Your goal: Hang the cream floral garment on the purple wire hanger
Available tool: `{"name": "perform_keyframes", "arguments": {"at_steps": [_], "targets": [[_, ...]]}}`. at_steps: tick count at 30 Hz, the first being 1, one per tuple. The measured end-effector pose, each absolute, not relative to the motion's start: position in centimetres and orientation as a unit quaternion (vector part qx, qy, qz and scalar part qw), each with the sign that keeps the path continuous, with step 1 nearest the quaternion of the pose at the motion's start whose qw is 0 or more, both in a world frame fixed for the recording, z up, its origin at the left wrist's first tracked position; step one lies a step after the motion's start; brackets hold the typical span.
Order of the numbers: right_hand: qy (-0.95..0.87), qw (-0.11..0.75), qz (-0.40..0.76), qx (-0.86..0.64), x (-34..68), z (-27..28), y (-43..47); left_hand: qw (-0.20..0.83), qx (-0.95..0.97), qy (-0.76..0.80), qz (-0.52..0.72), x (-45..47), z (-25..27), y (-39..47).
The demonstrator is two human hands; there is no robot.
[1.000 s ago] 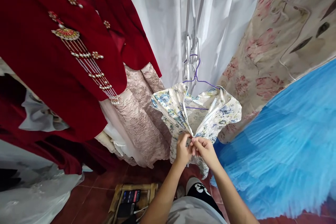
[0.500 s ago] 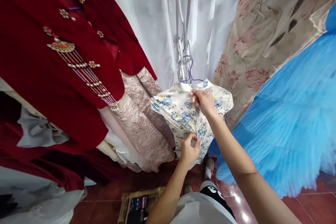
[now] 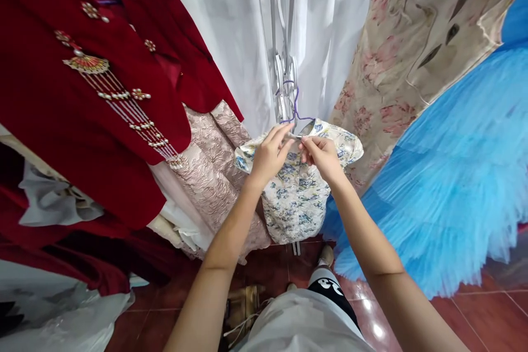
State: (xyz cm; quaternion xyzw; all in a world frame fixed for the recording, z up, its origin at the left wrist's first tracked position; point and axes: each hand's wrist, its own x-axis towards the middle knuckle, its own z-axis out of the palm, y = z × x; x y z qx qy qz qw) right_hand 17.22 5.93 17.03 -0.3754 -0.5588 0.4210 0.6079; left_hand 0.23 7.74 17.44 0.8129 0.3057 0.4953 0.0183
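A small cream dress with blue flowers [image 3: 295,203] hangs on a purple wire hanger [image 3: 295,107] from a white metal rack [image 3: 282,38]. Both my hands are up at its collar. My left hand [image 3: 270,154] pinches the left side of the neckline, fingers closed on the cloth. My right hand [image 3: 322,157] grips the right side of the neckline, just below the hanger's hook. The dress hangs closed down its front.
A dark red beaded garment [image 3: 94,93] hangs at the left over a pink brocade skirt [image 3: 214,176]. White curtain fabric [image 3: 231,22] is behind. A beige floral dress [image 3: 412,38] and a blue tulle skirt [image 3: 445,176] fill the right. Red floor tiles [image 3: 165,308] lie below.
The dress front, spread apart a second ago, now hangs closed. Both hands rose from the lower front to the collar, the right first, then the left.
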Motion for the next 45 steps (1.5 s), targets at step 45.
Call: {"name": "perform_keyframes", "arguments": {"at_steps": [45], "targets": [[-0.620, 0.565, 0.345, -0.421, 15.3, 9.0, 5.9, -0.035, 0.817, 0.327, 0.474, -6.6, 22.8, 14.0]]}}
